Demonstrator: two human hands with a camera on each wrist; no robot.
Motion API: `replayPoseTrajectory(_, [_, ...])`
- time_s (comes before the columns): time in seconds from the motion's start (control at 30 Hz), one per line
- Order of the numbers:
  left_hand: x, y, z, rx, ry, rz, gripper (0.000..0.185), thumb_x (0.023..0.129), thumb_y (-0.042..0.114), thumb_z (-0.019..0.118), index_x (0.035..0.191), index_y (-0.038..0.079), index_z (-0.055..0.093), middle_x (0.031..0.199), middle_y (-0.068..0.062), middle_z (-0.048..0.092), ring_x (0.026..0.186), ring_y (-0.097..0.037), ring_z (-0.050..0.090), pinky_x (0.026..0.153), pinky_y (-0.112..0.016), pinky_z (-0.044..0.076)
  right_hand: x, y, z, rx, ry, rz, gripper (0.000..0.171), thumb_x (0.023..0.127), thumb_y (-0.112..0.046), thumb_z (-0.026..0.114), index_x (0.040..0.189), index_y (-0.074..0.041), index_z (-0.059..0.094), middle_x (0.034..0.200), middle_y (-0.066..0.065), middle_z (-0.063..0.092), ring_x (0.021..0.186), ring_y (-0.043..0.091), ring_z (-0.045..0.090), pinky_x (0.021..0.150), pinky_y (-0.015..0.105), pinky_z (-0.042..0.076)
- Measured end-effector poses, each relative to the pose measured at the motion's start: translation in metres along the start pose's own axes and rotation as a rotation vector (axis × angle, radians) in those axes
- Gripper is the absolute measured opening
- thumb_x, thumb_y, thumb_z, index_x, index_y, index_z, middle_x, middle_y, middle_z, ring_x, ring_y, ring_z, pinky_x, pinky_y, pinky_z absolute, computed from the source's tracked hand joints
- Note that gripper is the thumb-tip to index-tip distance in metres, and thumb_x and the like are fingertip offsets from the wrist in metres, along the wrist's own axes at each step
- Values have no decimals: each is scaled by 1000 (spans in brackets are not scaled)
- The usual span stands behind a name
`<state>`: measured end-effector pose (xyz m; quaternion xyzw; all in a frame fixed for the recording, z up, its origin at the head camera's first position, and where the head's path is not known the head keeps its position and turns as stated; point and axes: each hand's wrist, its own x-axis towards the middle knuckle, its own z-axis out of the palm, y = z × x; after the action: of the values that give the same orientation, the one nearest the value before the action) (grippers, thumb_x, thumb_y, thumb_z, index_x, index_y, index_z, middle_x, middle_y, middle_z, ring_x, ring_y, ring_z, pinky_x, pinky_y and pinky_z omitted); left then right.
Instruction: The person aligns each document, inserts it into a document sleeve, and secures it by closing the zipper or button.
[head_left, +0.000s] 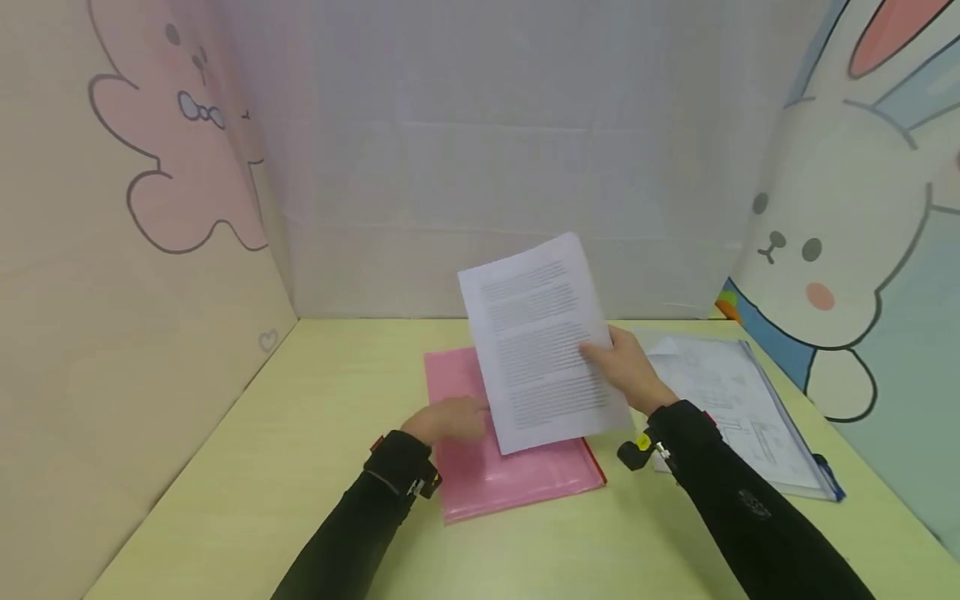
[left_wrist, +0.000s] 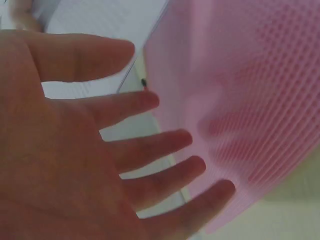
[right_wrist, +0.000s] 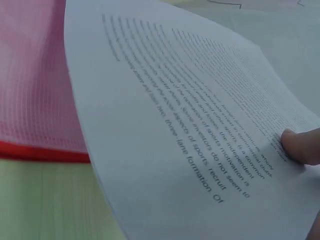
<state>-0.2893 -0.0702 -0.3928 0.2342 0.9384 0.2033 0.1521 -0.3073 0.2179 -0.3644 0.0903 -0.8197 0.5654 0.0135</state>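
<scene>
R hand (head_left: 626, 371): pinches paper (head_left: 542, 342) at its right edge, thumb on the printed face.
Paper: white printed sheets, held tilted above the pink folder (head_left: 510, 467); long axis runs away from the person, leaning left.
L hand (head_left: 450, 421): fingers spread, relaxed, at folder's left edge, just left of paper; holds nothing.
Folder: flat, glossy plastic, red spine, lies on yellow-green counter (head_left: 300, 467).
Clear sleeve (head_left: 742, 412): w/ papers, right of R hand.

I see a clear document pouch (head_left: 750, 417) at right on my yellow-green table (head_left: 300, 433), 2 cartoon wall panels, pink (head_left: 172, 167), bunny (head_left: 825, 250)
</scene>
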Motion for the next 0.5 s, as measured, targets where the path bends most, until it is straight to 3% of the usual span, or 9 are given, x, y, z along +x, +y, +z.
replayPoseTrajectory(0.07, [-3,7,10,122,-6,-73,45,99,37,53,132,7,61,128,-18,62,117,-35,56,99,-50,46,-1,3,-8,-79,26,-32,42,106,-16,52,142,6,49,123,30,63,99,40,67,81,46,55])
replayPoseTrajectory(0.23, [-15,12,26,140,115,-317,88,84,72,64,150,15,49,143,-24,48,125,-46,49,97,-58,46,-6,12,-25,-270,68,-95,46,105,-15,50,144,8,47,128,30,62,106,39,64,86,51,52])
replayPoseTrajectory(0.4, [-19,-5,26,204,195,-412,95,73,78,70,142,14,56,122,-23,51,102,-46,54,82,-61,49,-16,21,-44,-389,70,-48,49,106,-16,48,148,9,41,135,32,57,115,44,60,95,61,47])
replayPoseTrajectory(0.5, [-20,-24,21,218,207,-428,93,71,74,75,140,13,57,116,-24,52,103,-45,52,83,-61,48,-22,26,-54,-408,71,7,51,108,-19,47,150,8,38,135,31,56,113,43,59,96,62,46])
